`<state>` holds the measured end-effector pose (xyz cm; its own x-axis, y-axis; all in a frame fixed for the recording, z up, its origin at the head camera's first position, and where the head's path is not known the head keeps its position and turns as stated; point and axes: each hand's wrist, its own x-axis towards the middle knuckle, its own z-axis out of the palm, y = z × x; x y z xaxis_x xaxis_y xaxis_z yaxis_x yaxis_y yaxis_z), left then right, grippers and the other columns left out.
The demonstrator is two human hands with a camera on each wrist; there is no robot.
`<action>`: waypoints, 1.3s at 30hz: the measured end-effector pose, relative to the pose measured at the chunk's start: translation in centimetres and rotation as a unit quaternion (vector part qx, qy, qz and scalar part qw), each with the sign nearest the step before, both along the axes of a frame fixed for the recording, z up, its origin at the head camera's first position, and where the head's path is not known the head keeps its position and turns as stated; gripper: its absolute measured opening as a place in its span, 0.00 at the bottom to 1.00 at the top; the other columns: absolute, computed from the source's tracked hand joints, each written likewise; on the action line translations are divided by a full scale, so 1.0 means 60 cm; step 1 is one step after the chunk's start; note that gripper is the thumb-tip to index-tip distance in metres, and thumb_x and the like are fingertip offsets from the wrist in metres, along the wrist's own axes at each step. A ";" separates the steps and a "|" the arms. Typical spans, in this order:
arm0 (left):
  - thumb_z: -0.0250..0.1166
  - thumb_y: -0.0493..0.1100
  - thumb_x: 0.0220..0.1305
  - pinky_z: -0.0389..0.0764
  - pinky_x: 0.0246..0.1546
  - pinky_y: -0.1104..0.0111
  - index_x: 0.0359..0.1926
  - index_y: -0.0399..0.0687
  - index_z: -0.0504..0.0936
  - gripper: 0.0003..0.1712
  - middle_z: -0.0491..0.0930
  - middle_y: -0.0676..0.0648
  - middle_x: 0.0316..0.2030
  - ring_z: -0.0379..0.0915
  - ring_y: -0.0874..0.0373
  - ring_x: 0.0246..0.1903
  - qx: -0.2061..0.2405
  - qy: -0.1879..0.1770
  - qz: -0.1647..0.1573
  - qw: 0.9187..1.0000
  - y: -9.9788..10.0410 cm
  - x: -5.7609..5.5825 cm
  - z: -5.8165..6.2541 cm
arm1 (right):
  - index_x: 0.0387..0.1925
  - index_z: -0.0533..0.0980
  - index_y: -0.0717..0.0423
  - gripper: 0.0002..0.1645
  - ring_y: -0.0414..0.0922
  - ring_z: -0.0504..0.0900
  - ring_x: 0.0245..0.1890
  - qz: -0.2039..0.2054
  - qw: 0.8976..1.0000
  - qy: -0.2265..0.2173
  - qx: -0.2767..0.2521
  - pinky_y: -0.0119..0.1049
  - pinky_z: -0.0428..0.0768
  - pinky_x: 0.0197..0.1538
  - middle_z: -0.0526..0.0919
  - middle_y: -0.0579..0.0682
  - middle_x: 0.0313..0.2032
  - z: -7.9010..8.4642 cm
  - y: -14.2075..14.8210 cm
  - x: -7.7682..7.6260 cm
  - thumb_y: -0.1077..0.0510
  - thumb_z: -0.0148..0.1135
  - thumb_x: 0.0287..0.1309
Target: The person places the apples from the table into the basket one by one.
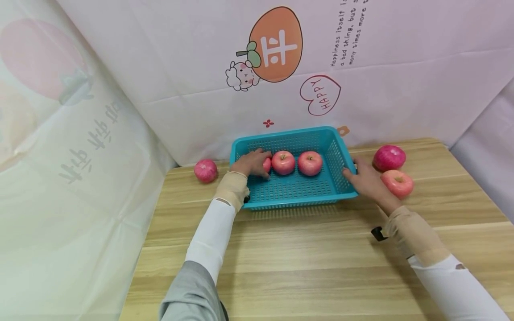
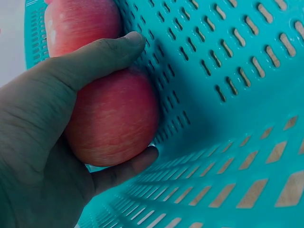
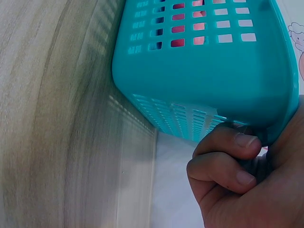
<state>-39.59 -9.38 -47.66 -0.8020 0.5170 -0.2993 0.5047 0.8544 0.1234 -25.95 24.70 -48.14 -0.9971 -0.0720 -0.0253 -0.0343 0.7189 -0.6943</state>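
Observation:
A blue-green plastic basket (image 1: 301, 202) with perforated walls stands at the back of the table. Inside it, my left hand (image 1: 252, 162) holds a red apple (image 2: 114, 116), thumb across one side and a fingertip showing at the other. Two more red apples, one in the middle (image 1: 283, 162) and one on the right (image 1: 310, 163), sit in a row beside it on the basket floor. At the basket's right end, my right hand (image 1: 367, 178) grips the rim, its fingers (image 3: 221, 171) curled at the outer wall in the right wrist view.
Left of the basket lies a pinkish-red round fruit (image 1: 205, 171). Right of it, close to my right hand, are a deep magenta round fruit (image 1: 389, 158) and a paler apple (image 1: 397, 183). A printed white cloth (image 1: 192, 58) hangs behind the wooden table (image 1: 297, 263).

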 end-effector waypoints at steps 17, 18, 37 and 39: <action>0.70 0.64 0.49 0.69 0.57 0.50 0.70 0.62 0.61 0.48 0.60 0.47 0.66 0.59 0.50 0.62 -0.007 -0.011 0.015 1.000 0.003 0.008 0.004 | 0.63 0.57 0.73 0.34 0.64 0.76 0.47 0.003 1.000 -0.005 -0.001 0.61 0.77 0.47 0.71 0.73 0.52 0.002 -0.002 0.003 0.47 0.44 0.73; 0.69 0.64 0.50 0.69 0.57 0.51 0.70 0.62 0.61 0.48 0.60 0.47 0.66 0.59 0.50 0.62 -0.006 -0.012 0.016 1.000 0.003 0.009 0.004 | 0.63 0.57 0.73 0.34 0.63 0.76 0.47 0.003 1.000 -0.005 -0.001 0.61 0.77 0.47 0.71 0.73 0.53 0.002 -0.001 0.003 0.47 0.44 0.73; 0.63 0.63 0.56 0.73 0.52 0.53 0.62 0.58 0.72 0.34 0.67 0.48 0.62 0.65 0.53 0.55 0.017 0.042 -0.017 0.999 -0.008 0.017 0.078 | 0.64 0.56 0.73 0.34 0.65 0.76 0.47 0.003 1.000 -0.003 -0.004 0.62 0.77 0.47 0.71 0.73 0.53 0.003 -0.002 0.003 0.47 0.44 0.73; 0.62 0.61 0.59 0.74 0.50 0.56 0.61 0.55 0.73 0.32 0.70 0.47 0.59 0.67 0.54 0.52 0.023 0.040 -0.028 0.999 -0.013 0.017 0.090 | 0.64 0.56 0.73 0.34 0.65 0.75 0.47 0.003 1.000 -0.004 -0.002 0.62 0.77 0.47 0.71 0.73 0.53 0.003 -0.002 0.004 0.47 0.44 0.73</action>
